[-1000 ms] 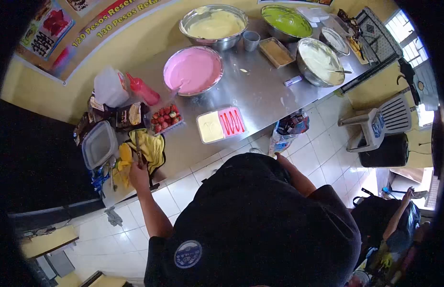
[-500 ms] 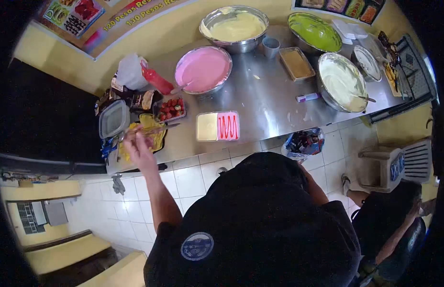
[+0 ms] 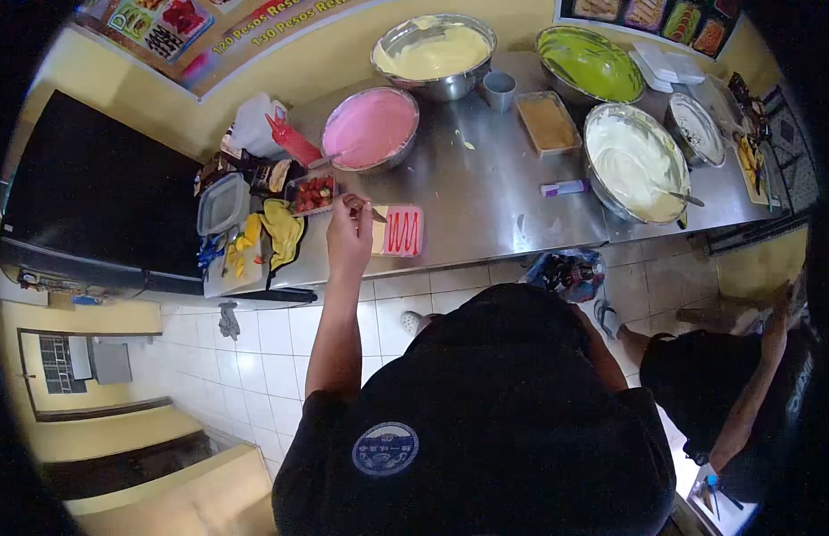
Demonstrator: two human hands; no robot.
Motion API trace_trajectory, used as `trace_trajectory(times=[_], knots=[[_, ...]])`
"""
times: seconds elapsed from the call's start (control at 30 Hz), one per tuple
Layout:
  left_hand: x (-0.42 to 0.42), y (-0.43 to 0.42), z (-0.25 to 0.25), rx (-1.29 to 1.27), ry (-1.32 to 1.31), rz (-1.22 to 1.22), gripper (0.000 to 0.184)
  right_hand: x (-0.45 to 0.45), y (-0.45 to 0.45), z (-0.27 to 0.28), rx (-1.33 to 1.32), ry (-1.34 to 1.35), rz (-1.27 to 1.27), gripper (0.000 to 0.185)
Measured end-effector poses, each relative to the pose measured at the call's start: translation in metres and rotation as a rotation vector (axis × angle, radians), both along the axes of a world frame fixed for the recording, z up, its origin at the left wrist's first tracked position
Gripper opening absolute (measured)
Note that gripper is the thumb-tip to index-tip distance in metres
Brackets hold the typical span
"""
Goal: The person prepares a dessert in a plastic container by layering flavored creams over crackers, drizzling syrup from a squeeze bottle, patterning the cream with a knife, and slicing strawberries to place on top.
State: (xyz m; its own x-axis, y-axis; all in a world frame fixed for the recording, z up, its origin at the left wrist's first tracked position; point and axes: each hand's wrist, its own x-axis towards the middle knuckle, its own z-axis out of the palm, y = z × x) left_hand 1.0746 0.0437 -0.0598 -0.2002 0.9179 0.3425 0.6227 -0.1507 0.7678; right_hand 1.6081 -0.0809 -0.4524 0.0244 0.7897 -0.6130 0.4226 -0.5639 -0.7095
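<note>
My left hand [image 3: 350,228] is closed, fingers pinched together over the left part of a rectangular dessert tub [image 3: 415,234]. A dark, narrow knife tip [image 3: 379,215] juts from the fingers to the right; the rest of the knife is hidden by the hand. The tub's left part is pale yellow, and its right part is pink with a red zigzag of sauce. Just behind the hand stands a clear box of strawberries [image 3: 313,193]. Of my right arm [image 3: 600,353] only a part shows beside my torso; the right hand is hidden.
Bowls of pink cream [image 3: 370,129], yellow cream [image 3: 432,54], green cream [image 3: 593,67] and white cream [image 3: 633,161] stand on the steel table [image 3: 486,210]. Fruit peels [image 3: 282,230] lie at left. A bag [image 3: 568,272] hangs near the front edge. Another person [image 3: 727,384] is at right.
My left hand has moved right with the knife, from the fruit peels to the dessert tub. The view has shifted slightly, and the other person at right has moved.
</note>
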Motion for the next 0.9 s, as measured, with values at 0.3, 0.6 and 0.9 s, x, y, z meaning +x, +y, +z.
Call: trace_trajectory(times=[0.3,0.6,0.9], knots=[[0.04,0.012,0.006,0.043,0.033,-0.065,0.02,0.014,0.009,0.0,0.008,0.0,-0.005,0.035],[0.015,-0.01,0.01,-0.071,0.07,0.029,0.019,0.005,0.009,0.001,0.002,-0.001,0.022,0.034],[0.043,-0.014,0.001,0.087,-0.006,-0.071,0.02,0.001,0.024,0.012,0.009,-0.011,0.054,0.033]])
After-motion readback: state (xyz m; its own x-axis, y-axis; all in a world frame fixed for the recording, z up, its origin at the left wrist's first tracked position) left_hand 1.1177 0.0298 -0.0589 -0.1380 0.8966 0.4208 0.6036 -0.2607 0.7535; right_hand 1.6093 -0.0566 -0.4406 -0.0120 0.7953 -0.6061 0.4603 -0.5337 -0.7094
